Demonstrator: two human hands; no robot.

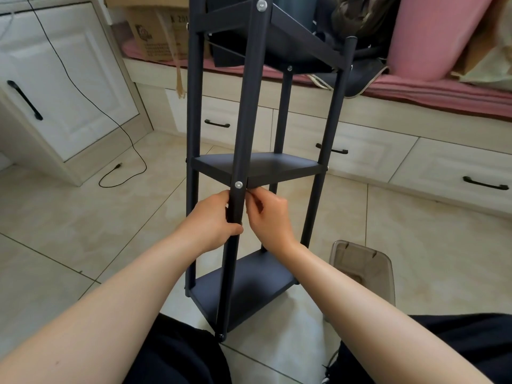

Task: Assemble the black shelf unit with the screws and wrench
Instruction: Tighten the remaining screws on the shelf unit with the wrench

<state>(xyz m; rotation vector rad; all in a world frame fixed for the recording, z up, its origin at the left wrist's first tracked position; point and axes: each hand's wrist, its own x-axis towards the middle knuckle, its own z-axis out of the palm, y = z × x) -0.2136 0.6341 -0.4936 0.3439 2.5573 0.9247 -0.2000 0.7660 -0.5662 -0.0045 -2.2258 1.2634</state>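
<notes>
Black shelf unit (257, 164) with round tubular posts and flat matte boards, standing upright on the glossy beige tiled floor (69, 231). Left hand (213, 220) wraps the near post below a silver round-headed screw (238, 185); right hand (270, 214) pinches a thin wrench (253, 193), barely visible, beside that post. Cardboard box (158, 31) print unreadable.

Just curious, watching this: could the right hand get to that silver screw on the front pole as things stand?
Probably yes. The right hand sits just below and beside the silver screw on the front pole, pinching a thin tool, with nothing between them. The left hand grips the pole lower down, clear of the screw.
</notes>
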